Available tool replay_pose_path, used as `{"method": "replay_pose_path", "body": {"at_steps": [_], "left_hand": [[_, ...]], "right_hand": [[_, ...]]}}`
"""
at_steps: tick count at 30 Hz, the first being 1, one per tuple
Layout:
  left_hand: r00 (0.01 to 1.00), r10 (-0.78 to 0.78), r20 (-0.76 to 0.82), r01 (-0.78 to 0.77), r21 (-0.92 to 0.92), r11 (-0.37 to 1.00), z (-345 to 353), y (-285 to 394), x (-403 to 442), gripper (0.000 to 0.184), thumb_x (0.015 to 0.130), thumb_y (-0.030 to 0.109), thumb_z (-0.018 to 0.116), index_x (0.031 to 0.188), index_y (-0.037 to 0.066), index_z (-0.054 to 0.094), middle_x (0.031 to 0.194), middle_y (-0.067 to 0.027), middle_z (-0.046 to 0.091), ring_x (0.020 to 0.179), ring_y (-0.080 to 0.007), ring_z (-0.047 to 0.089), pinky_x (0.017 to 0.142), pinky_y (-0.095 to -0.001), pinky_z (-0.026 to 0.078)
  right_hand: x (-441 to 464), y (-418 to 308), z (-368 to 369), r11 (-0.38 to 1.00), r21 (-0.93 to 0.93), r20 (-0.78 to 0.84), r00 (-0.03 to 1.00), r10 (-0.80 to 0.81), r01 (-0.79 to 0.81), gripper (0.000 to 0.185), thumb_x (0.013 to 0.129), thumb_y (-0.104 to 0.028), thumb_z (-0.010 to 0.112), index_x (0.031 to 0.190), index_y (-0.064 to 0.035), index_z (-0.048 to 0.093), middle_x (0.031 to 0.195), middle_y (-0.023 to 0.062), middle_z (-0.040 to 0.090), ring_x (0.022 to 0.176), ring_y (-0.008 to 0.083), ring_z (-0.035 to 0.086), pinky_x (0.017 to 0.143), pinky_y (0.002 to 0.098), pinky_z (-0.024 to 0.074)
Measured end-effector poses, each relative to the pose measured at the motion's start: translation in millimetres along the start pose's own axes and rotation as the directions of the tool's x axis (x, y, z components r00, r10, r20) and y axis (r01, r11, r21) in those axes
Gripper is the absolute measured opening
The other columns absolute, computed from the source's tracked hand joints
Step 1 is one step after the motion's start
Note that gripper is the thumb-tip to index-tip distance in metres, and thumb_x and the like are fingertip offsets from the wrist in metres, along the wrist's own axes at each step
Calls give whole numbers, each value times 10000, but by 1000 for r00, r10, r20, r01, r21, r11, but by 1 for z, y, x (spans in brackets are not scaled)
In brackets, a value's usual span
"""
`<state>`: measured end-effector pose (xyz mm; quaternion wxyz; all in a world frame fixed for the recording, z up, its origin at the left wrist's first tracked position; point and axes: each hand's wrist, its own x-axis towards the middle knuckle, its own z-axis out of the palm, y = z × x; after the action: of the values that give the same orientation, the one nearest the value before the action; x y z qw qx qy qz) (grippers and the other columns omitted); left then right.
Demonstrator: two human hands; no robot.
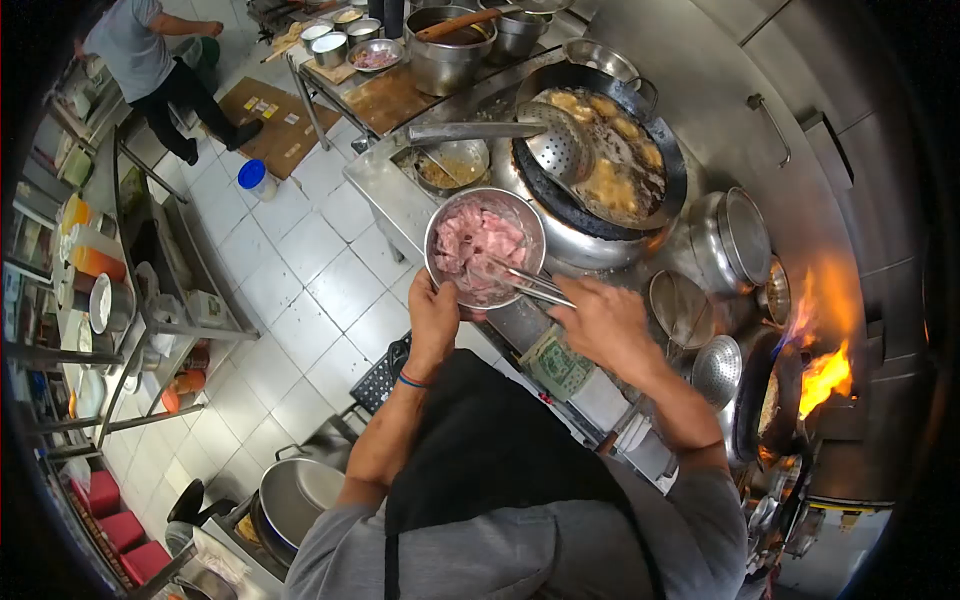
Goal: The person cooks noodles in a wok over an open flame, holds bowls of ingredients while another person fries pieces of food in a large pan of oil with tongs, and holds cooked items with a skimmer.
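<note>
Beside the round black metal wok point(674, 178), a steel bowl point(429, 243) of pink meat point(485, 232) is steadied by curled left fingers point(421, 290); slim steel tongs point(537, 286), clasped in right fingers point(573, 289), are angled inward for reach.

Blue-lidded tub point(258, 181) beside brown cardboard point(268, 125) on floor tiles point(330, 275), 3 red containers point(121, 529).
</note>
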<state>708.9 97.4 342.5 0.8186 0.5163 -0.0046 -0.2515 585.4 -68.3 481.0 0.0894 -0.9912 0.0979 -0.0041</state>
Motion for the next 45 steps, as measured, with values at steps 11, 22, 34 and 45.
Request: {"method": "replay_pose_path", "body": {"at_steps": [11, 22, 34, 45], "left_hand": [[995, 62, 84, -65, 34, 997, 7, 21, -8, 254, 880, -17, 374, 1105, -93, 465, 841, -201, 650, 571, -246, 675, 485, -320, 614], [999, -35, 7, 36, -11, 999, -9, 9, -3, 148, 863, -37, 456, 1006, -73, 448, 847, -195, 632, 572, -278, 680, 502, -336, 617], [995, 15, 95, -6, -90, 996, 2, 28, -22, 188, 924, 32, 569, 854, 38, 394, 732, -97, 577, 559, -231, 668, 503, -345, 615], [989, 91, 114, -90, -16, 996, 17, 31, -21, 204, 922, 25, 576, 833, 45, 393, 708, -65, 548, 540, -200, 651, 499, -340, 612]], "right_hand": [[-17, 8, -33, 996, -77, -205, 977, -52, 37, 222, 805, -170, 708, 980, -38, 669, 825, 167, 669, 717, 370, 665, 602, 453, 523], [-15, 105, -83, 844, -176, -465, 799, 382, -506, 236, 829, -223, 693, 1036, -112, 722, 920, 173, 700, 851, 368, 674, 762, 443, 522], [15, 144, -84, 900, 85, -457, 786, 416, -427, 300, 861, -296, 682, 1011, -39, 716, 981, 203, 698, 953, 383, 667, 816, 439, 516], [-17, 39, -57, 986, -72, -180, 974, 135, -150, 262, 804, -212, 725, 1002, -41, 715, 980, 146, 703, 893, 347, 671, 777, 429, 530]]}}
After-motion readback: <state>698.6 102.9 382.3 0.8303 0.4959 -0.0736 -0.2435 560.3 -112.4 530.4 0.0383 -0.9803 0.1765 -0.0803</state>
